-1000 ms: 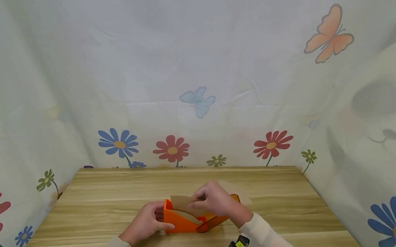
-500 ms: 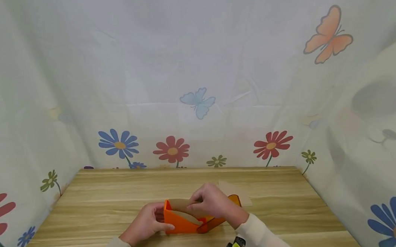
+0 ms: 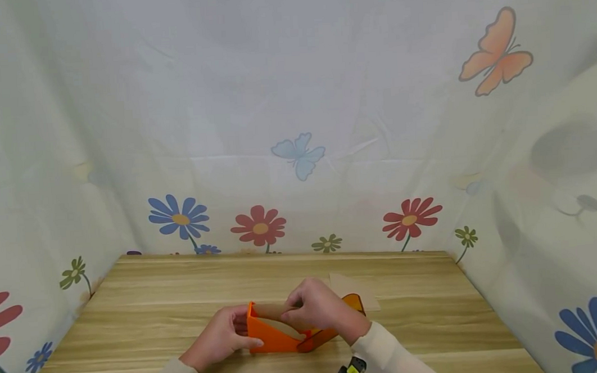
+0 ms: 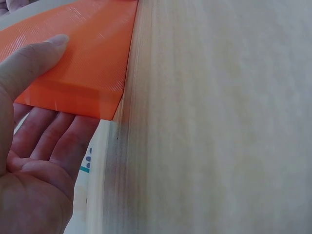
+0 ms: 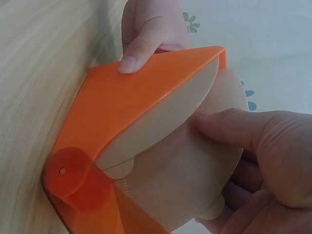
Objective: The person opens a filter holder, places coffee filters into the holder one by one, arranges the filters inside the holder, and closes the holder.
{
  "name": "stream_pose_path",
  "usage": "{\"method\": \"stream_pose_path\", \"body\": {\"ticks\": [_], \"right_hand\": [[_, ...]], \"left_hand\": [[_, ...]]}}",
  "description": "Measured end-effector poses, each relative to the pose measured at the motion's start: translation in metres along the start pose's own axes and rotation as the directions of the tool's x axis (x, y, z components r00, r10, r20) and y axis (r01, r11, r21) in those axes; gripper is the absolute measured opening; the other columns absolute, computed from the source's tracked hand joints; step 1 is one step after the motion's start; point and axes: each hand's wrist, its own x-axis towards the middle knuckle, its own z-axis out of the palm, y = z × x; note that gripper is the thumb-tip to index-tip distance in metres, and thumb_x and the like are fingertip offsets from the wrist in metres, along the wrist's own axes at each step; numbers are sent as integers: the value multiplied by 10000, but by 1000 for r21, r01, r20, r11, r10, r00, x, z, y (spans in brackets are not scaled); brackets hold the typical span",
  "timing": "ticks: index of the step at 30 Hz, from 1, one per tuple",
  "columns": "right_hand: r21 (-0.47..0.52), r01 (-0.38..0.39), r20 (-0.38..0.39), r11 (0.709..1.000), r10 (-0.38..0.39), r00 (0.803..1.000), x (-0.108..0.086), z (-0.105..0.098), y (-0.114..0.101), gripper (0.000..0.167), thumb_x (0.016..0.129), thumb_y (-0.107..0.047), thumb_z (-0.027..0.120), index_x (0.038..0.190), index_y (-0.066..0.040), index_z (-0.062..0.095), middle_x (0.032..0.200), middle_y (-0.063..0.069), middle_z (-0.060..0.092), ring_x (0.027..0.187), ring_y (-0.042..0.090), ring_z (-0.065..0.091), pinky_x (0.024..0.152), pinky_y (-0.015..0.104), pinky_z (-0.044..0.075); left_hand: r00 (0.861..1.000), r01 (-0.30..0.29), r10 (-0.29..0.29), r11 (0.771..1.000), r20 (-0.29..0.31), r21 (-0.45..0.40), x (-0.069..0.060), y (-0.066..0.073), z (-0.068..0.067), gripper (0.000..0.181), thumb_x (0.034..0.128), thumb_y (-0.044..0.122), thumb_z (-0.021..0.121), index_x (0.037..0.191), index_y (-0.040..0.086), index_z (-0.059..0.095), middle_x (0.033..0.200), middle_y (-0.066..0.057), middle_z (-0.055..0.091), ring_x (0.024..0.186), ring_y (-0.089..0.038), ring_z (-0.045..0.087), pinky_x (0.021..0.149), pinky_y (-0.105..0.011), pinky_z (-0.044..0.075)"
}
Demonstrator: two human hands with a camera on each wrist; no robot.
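An orange plastic box (image 3: pixel 273 335) stands on the wooden table with its translucent orange hinged lid (image 3: pixel 354 303) swung open to the right. My left hand (image 3: pixel 220 337) grips the box's left end, thumb on the near wall and fingers behind, as the left wrist view shows with the orange wall (image 4: pixel 92 53). Tan paper pieces resembling coffee filters (image 5: pixel 170 165) stand in the box, round-edged with small tabs. My right hand (image 3: pixel 317 304) pinches the rear one, thumb on its near face and fingers behind it. The box's inside bottom is hidden.
Behind the right hand, a flat tan paper piece (image 3: pixel 357 289) lies on the wooden table (image 3: pixel 182 283). A pale cloth (image 3: pixel 294 96) printed with flowers and butterflies hangs around the table's back and sides.
My right hand has moved slightly down and left, and the paper it pinches has sunk lower into the box. The left hand and box have stayed in place.
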Motion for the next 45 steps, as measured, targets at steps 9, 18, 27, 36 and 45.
{"method": "stream_pose_path", "body": {"ticks": [9,18,27,36,45], "right_hand": [[-7,-9,23,1000,9,1000,0,2,-2,215,880,-178,814,676,-179,745,552,-133,525,517,39,455,465,173,348],[-5,4,45,1000,-4,999,1,1,-2,214,904,-165,788,694,-173,746,556,-130,521,512,35,460,460,170,353],[-31,16,68,999,-14,998,0,0,-3,167,911,-132,765,749,-171,771,594,-129,549,530,26,477,472,171,399],[-42,24,87,999,-20,996,0,1,-3,196,918,-113,744,732,-172,745,586,-130,534,521,27,470,469,165,380],[-61,55,129,997,-47,991,-1,1,-4,217,931,-72,698,740,-168,733,595,-138,526,533,19,458,485,161,393]], "left_hand": [[1000,5,-5,1000,0,-5,0,0,0,549,802,278,892,1282,117,678,1172,-56,759,1003,-188,725,866,-203,583],[1000,23,-23,1000,-2,14,0,2,0,571,798,311,893,1293,128,675,1180,-44,757,1010,-179,722,888,-230,590],[1000,19,-19,1000,-3,11,-1,2,0,573,799,312,891,1295,128,672,1183,-49,755,1009,-195,720,892,-251,595],[1000,17,-17,1000,-6,11,0,4,0,556,798,286,893,1284,121,679,1179,-53,757,998,-186,723,881,-243,596],[1000,12,-12,1000,-6,14,0,4,1,545,801,266,893,1280,116,681,1173,-59,760,996,-184,723,857,-195,581]]}}
